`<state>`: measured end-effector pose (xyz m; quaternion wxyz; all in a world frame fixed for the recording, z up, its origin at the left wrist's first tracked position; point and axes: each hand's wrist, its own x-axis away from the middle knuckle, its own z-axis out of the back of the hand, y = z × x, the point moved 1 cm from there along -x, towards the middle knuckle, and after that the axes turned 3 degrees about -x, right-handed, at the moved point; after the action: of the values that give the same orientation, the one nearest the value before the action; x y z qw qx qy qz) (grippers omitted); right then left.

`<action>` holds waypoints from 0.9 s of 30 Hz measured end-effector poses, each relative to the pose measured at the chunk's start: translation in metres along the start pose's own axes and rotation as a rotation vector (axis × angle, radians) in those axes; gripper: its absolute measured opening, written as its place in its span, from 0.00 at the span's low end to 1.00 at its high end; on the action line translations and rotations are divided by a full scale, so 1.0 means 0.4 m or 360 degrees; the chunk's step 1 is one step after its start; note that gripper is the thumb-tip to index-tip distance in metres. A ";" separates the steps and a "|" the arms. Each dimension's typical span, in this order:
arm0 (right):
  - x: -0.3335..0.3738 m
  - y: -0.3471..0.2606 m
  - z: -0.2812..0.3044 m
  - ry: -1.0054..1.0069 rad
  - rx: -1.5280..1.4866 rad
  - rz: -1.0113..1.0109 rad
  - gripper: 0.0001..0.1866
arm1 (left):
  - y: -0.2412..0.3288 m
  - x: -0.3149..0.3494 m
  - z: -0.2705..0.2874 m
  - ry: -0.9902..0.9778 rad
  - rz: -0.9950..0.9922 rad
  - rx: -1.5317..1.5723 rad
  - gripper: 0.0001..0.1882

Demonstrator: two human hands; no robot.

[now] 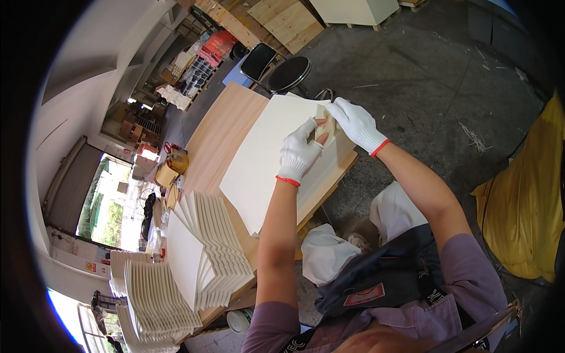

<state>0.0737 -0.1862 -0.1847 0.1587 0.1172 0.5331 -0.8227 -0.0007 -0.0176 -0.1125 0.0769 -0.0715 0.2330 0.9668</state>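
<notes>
White knit gloves with red cuffs cover both my hands, and bare fingertips show on the left one. My left hand (299, 150) is over a large cream sheet (259, 159), its thumb and a finger closing on a small beige piece (328, 125) near the sheet's right edge. From the other side my right hand (356, 125) grips the same piece with bent fingers. Whether that piece is a loose strip or a folded part of the sheet, I cannot tell. The sheet lies flat on a wood-grain tabletop (226, 112).
Stacks of folded cream sheets (218, 247) stand at the table's near left, with more piles (156, 300) beyond. A yellow tape dispenser (175, 159) sits along the left edge. Past the far end are a black round stool (289, 75) and a chair (258, 60). Yellow sheeting (524, 200) hangs at right.
</notes>
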 end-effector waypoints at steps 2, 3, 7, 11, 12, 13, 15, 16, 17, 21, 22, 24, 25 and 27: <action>0.007 -0.026 0.012 -0.0055 -0.0050 -0.0019 0.31 | -0.015 0.003 -0.006 0.0091 -0.0033 0.0121 0.17; 0.013 -0.039 0.019 -0.0085 -0.0091 -0.0026 0.31 | -0.024 0.005 -0.008 0.0136 -0.0049 0.0181 0.16; 0.008 -0.023 0.015 -0.0040 -0.0133 0.0003 0.30 | -0.028 -0.003 -0.013 0.0159 -0.0111 0.0117 0.15; 0.007 -0.011 0.009 0.0000 -0.0079 -0.0002 0.29 | -0.023 -0.002 -0.015 0.0087 -0.0145 -0.0035 0.17; 0.007 -0.009 0.007 0.0008 -0.0080 -0.0007 0.29 | -0.016 0.000 -0.015 0.0088 -0.0157 -0.0103 0.17; 0.008 -0.011 0.006 0.0014 -0.0083 -0.0007 0.29 | -0.013 0.000 -0.010 0.0057 -0.0107 -0.0088 0.18; 0.008 -0.015 0.006 -0.0010 -0.0113 -0.0011 0.29 | -0.010 0.001 -0.004 -0.0004 -0.0006 -0.0056 0.19; 0.007 -0.015 0.007 -0.0019 -0.0126 -0.0013 0.29 | -0.011 0.001 -0.005 0.0023 -0.0047 -0.0031 0.19; 0.007 -0.015 0.008 -0.0027 -0.0133 -0.0028 0.29 | -0.015 0.001 -0.007 0.0049 -0.0087 -0.0006 0.19; 0.005 -0.010 0.006 -0.0031 -0.0153 -0.0047 0.29 | -0.013 0.002 -0.008 0.0114 -0.0175 -0.0023 0.19; 0.006 -0.010 0.006 -0.0027 -0.0157 -0.0042 0.29 | -0.012 0.003 -0.008 0.0096 -0.0145 -0.0004 0.19; 0.006 -0.009 0.005 -0.0031 -0.0152 -0.0050 0.29 | -0.006 0.003 -0.006 0.0060 -0.0087 0.0034 0.19; 0.006 -0.011 0.007 -0.0031 -0.0148 -0.0053 0.29 | -0.008 0.003 -0.008 0.0072 -0.0142 0.0007 0.20; 0.010 -0.012 0.014 -0.0036 -0.0166 -0.0015 0.28 | -0.018 0.001 -0.019 0.0095 -0.0254 -0.0045 0.22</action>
<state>0.0679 -0.1903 -0.1800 0.1667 0.0968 0.5739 -0.7959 0.0012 -0.0146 -0.1225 0.1459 -0.1197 0.2150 0.9582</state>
